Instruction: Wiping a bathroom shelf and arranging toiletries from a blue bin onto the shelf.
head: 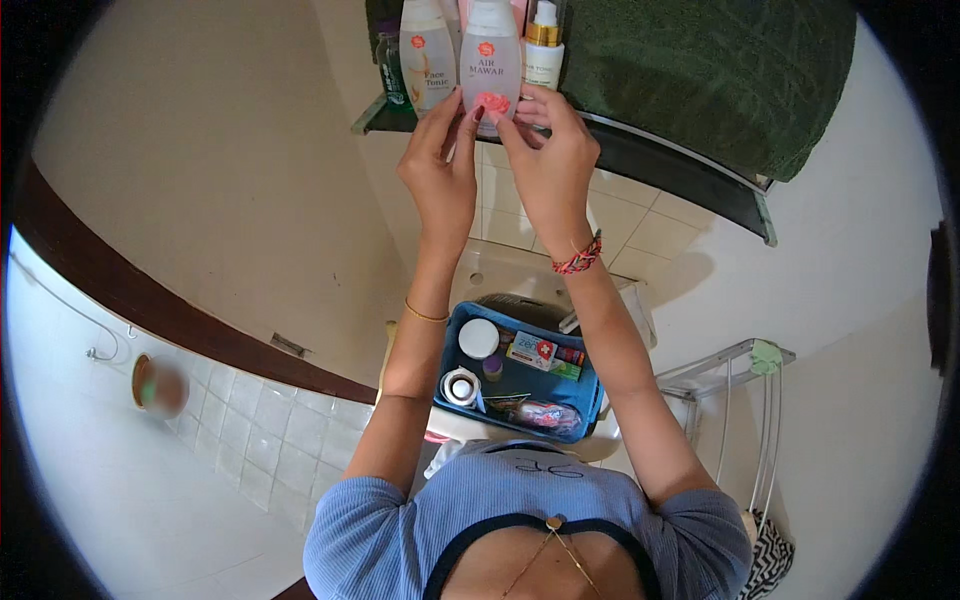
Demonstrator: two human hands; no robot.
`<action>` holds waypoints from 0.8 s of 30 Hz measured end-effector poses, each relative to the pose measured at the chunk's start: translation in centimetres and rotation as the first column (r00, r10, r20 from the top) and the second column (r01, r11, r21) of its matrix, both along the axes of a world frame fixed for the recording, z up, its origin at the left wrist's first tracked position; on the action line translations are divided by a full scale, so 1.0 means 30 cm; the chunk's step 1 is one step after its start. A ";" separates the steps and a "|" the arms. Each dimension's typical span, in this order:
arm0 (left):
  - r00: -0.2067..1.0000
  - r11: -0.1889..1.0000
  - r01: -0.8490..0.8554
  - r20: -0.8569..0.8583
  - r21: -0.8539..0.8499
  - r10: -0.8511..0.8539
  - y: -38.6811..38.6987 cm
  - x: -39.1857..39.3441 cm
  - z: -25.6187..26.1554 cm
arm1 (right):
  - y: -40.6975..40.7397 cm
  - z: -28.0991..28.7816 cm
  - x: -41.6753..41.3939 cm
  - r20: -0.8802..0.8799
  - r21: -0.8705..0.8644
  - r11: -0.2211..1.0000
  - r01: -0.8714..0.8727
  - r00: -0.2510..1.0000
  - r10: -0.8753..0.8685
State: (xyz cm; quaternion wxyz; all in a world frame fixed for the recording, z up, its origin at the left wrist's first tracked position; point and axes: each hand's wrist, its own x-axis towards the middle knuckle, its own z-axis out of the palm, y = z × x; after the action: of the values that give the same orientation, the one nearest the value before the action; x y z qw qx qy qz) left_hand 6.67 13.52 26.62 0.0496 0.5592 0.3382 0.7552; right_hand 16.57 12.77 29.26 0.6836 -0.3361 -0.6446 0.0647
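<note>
My left hand (440, 161) and my right hand (553, 161) grip the lower sides of a clear plastic bottle (491, 67) with a white cap, printed writing and a pink rose. It stands upright at the front of a dark wall shelf (660, 161); whether its base rests there is hidden. Close to my left fingers is a similar white-capped bottle (427, 56). A white pump bottle (544, 58) with a gold collar stands behind my right fingers. At the shelf's left end is a green bottle (394, 75). Other items behind the held bottle are partly hidden.
A dark green towel (712, 75) hangs at the shelf's right. Below my arms, a blue plastic basket (519, 431) holds a white-lidded jar (478, 339), small boxes (533, 350) and other items. It sits over a washbasin (502, 262). A metal rack (727, 360) stands to the right.
</note>
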 end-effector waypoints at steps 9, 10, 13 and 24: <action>0.997 0.996 -0.044 -0.062 0.071 0.049 -0.088 -0.025 -0.063 | -0.057 -0.062 0.052 0.017 0.127 0.992 -0.013 1.000 0.011; 0.992 0.993 -0.082 -0.086 0.091 0.089 -0.114 -0.031 -0.082 | -0.079 -0.080 0.064 0.021 0.130 0.992 0.004 1.000 -0.006; 0.984 0.994 -0.110 -0.138 0.013 0.110 -0.201 -0.054 -0.172 | -0.162 -0.152 0.111 0.108 0.068 0.998 0.017 0.994 -0.025; 0.960 0.885 0.034 -0.229 -0.465 -0.158 -0.425 -0.122 -0.444 | -0.356 -0.460 0.217 0.264 -0.555 0.824 -0.116 0.914 0.307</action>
State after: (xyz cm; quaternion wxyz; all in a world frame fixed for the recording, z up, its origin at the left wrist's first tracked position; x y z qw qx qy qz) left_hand 3.01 0.76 13.29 0.1722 0.6424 0.4813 0.5710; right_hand 23.07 2.10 15.46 0.4305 -0.4420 -0.7440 0.2565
